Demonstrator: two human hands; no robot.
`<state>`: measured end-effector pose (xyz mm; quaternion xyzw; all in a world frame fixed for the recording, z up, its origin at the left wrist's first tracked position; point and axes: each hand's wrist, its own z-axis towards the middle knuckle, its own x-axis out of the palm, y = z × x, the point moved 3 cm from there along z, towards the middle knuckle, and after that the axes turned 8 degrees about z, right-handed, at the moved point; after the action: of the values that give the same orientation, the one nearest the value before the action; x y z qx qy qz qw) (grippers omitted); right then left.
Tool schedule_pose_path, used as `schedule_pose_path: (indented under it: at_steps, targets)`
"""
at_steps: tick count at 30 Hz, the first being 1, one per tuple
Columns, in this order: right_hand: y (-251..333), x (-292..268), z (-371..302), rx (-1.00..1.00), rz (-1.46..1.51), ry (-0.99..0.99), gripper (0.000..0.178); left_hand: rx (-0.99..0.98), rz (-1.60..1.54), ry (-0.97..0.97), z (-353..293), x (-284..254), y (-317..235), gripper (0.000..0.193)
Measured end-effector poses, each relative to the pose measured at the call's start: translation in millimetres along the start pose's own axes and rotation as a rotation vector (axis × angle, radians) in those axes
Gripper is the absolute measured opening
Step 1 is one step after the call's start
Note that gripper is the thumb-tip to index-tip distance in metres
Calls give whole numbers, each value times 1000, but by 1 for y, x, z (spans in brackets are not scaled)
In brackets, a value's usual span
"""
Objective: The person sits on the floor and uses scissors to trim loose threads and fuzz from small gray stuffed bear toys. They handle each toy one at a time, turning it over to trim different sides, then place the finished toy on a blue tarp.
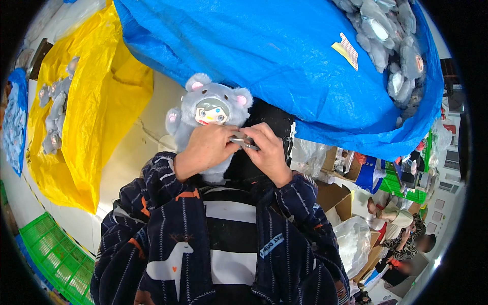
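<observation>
A grey plush toy with round ears, pink inner ears and a doll-like face lies upright against my lap. My left hand is closed at its side below the face, with the fingertips pinched on the plush. Close beside it, my right hand is closed around a small shiny metal tool, perhaps thread snips. The tool's tip meets the fingertips of my left hand. Exactly what the fingertips pinch is hidden behind them.
A large blue sack spreads ahead, with several grey plush pieces at its right. To the left stands a yellow sack with more plush toys. A green crate sits lower left. Cardboard boxes and a seated person are at right.
</observation>
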<state>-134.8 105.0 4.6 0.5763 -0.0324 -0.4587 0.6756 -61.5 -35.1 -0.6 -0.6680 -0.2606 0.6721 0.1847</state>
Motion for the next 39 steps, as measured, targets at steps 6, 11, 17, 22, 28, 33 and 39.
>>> schedule_pose_path:
  at_steps: [6, 11, 17, 22, 28, 33, 39]
  targets:
    - [-59, -25, -14, 333, -150, -463, 17, -4, -103, -49, 0, -1, 2, 30]
    - [-46, -62, -33, 665, 522, -570, 16, -9, -111, 29, -5, -4, -2, 36]
    - [-22, -38, -43, 565, 103, -241, 19, 192, 144, -145, -64, -14, -3, 45]
    - [3, -6, -46, 636, 299, 149, 31, 188, 89, -163, -86, -14, 8, 40]
    - [19, 47, -40, 470, 318, 377, 27, -16, 44, -470, -98, -18, 22, 45]
    - [6, 56, -39, 609, 490, 360, 28, -466, -748, -272, -113, 15, 70, 54]
    - [1, 53, -28, 843, 739, 173, 20, -334, -831, -199, -91, 12, 47, 22]
